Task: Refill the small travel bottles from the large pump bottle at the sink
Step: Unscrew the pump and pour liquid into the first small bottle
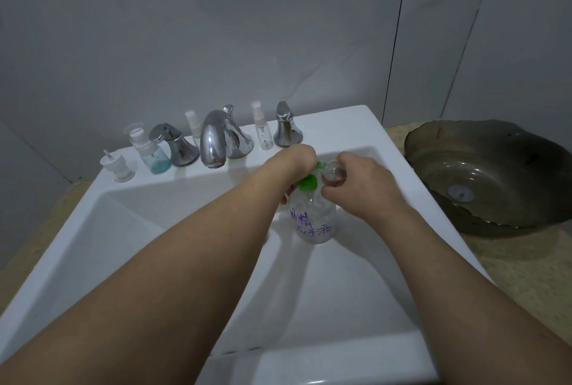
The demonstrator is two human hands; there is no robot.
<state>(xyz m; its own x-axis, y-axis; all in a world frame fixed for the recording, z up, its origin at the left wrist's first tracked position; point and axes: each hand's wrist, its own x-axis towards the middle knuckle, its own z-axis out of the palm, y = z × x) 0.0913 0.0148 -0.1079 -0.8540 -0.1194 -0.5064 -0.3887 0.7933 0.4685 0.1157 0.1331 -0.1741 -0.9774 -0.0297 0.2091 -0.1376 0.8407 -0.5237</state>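
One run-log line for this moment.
left hand: presses green pump | right hand: holds small bottle at spout | pump bottle: in sink

chrome curved faucet spout (213,140) at middle of back ledge | chrome tap handle (178,146) left of spout | chrome tap handle (287,127) right of spout | dark translucent scalloped glass bowl (483,174) on speckled beige countertop (526,264), right of basin | grey tiled wall (216,28) behind
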